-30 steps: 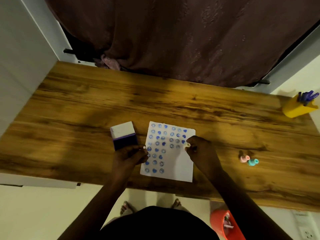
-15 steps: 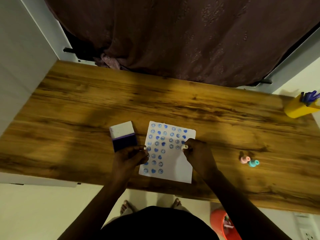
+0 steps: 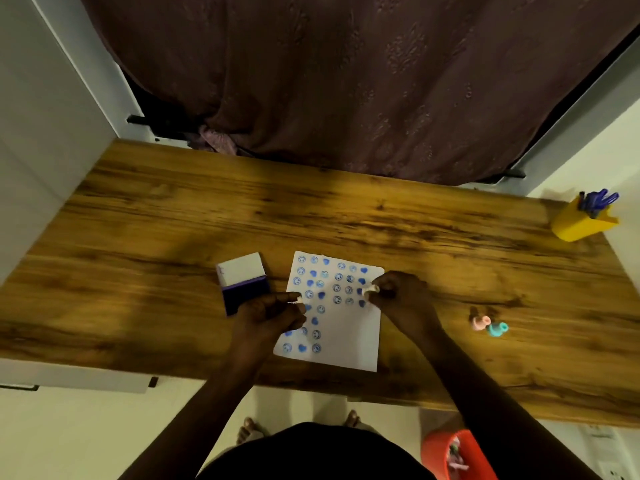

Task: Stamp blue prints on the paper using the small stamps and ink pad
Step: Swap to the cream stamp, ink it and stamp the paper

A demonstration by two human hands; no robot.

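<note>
**Two hands, two small stamps over a half-filled sheet**

Head view: a white sheet of paper [image 3: 349,336] lies near the front edge of a long wood-grain table [image 3: 138,237]. Rows of blue smiley and heart prints [image 3: 337,287] cover its upper part and run down its left side; the lower right is blank. The right hand [image 3: 398,299] rests over the sheet's right edge, its fingertips pinched on a small pale stamp [image 3: 370,289] held at the paper among the prints. The left hand [image 3: 268,318] sits at the sheet's left edge, fingers curled and pinching another small pale stamp [image 3: 297,300]. Just left of the paper stands an open ink pad with a white lid and dark blue pad [image 3: 242,282], touching the left hand's knuckles. Well to the right lie a pink stamp [image 3: 480,322] and a teal stamp [image 3: 498,329], side by side. A yellow pen holder with blue pens [image 3: 583,220] stands at the far right corner.
</note>
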